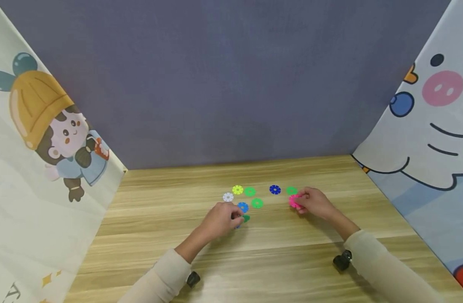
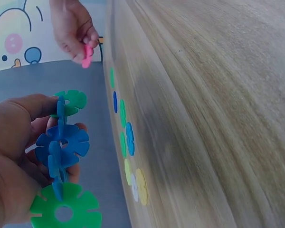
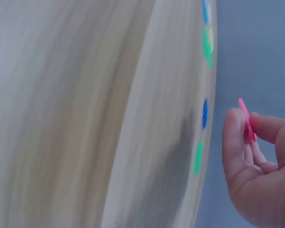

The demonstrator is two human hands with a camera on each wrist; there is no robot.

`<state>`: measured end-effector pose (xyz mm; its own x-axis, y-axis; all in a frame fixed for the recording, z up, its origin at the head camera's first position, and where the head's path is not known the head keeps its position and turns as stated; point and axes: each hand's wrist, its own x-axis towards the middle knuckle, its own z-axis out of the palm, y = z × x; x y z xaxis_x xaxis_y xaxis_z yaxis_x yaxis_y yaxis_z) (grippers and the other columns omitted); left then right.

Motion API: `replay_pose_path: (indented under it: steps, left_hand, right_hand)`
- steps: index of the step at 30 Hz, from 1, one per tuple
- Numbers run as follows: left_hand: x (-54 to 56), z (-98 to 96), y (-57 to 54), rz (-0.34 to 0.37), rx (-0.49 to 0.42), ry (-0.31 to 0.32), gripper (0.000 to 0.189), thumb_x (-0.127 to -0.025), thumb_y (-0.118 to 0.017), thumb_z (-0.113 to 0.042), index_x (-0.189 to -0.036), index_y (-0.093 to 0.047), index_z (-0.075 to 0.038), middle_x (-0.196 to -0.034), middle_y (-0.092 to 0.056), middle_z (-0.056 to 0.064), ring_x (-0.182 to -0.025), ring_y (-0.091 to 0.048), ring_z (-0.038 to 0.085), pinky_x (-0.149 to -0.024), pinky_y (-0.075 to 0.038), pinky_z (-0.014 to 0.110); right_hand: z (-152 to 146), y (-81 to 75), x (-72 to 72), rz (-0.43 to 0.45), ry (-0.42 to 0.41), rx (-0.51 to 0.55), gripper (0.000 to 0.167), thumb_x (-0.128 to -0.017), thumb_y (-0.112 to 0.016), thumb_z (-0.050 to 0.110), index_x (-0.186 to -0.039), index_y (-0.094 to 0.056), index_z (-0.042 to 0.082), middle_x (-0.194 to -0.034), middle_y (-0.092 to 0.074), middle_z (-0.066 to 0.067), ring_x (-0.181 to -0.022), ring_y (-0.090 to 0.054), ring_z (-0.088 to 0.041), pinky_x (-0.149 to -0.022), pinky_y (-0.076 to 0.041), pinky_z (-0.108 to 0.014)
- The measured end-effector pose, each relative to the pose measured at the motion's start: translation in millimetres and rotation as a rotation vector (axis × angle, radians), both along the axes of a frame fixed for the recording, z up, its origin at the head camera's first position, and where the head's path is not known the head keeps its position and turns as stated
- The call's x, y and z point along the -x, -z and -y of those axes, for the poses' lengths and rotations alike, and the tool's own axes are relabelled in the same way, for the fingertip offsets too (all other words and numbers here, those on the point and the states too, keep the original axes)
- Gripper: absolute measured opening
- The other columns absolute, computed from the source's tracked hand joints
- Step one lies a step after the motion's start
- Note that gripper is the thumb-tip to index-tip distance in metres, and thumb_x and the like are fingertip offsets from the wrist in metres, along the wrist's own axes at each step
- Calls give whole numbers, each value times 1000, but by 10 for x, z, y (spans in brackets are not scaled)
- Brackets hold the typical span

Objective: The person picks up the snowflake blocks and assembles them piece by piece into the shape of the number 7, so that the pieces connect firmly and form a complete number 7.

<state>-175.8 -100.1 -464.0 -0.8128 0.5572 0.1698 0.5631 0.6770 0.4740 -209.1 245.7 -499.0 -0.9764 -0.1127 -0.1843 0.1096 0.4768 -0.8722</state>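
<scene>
My left hand (image 1: 219, 222) holds a short chain of slotted plastic discs above the table. In the left wrist view the chain (image 2: 62, 141) has green discs at both ends and blue discs slotted crosswise between them. To the right, my right hand (image 1: 317, 203) pinches a pink slotted disc (image 3: 247, 121) between thumb and fingers, raised off the tabletop. Near it lie a green disc (image 1: 288, 191) and a dark blue disc (image 1: 271, 190). Just beyond my left hand lie a blue disc (image 1: 246, 206), a white disc (image 1: 224, 197) and a green disc (image 1: 254, 203).
The wood-grain table (image 1: 277, 261) meets a grey back panel (image 1: 231, 84). Farther back lie a yellow disc (image 1: 234, 190) and another green disc (image 1: 246, 192). The left wrist view also shows a yellow-orange disc (image 2: 141, 187). Printed cloths hang at both sides.
</scene>
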Motion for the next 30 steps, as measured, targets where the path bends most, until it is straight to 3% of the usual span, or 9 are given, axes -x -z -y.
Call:
replay_pose_path:
  steps: [3,6,16,23,30]
  left_hand:
    - [1,-14,-6,5,0,-1,7,-91,-75,-21,-92,-79,-14,-77,-68,-8,-69,-53,-1,-62,-47,17]
    - [-1,-28,-15,15,1,-7,8,-91,-75,-21,-92,-79,-14,-78,-68,-8,-68,-53,-1,-62,-47,17]
    - [-14,-62,-43,17,22,-12,8,-92,-75,-23,-93,-79,-15,-79,-68,-8,-69,-54,0,-62,-47,17]
    - [-20,-94,-48,42,35,-19,13,-94,-74,-26,-98,-80,-16,-82,-69,-8,-70,-55,-1,-62,-48,16]
    - [-24,-112,-44,20,35,-4,11,-93,-75,-25,-95,-80,-16,-78,-69,-9,-68,-54,-1,-61,-48,16]
  right_hand:
    - [163,-62,-41,30,-29,110,26,-99,-62,4,-116,-53,-14,-90,-69,-12,-74,-71,-15,-69,-63,-32]
    - [274,-88,-70,55,-78,155,28,-99,-61,5,-118,-53,-14,-91,-71,-11,-77,-72,-17,-70,-63,-32]
    - [587,-65,-181,69,-149,163,25,-97,-65,13,-112,-61,-7,-88,-74,-16,-71,-69,-17,-66,-63,-35]
    - [796,-66,-274,85,-176,203,21,-96,-66,10,-108,-62,-7,-87,-75,-13,-71,-70,-19,-66,-62,-34]
    - [935,-100,-325,86,-195,213,19,-98,-63,8,-110,-62,-6,-85,-74,-8,-71,-68,-16,-63,-60,-28]
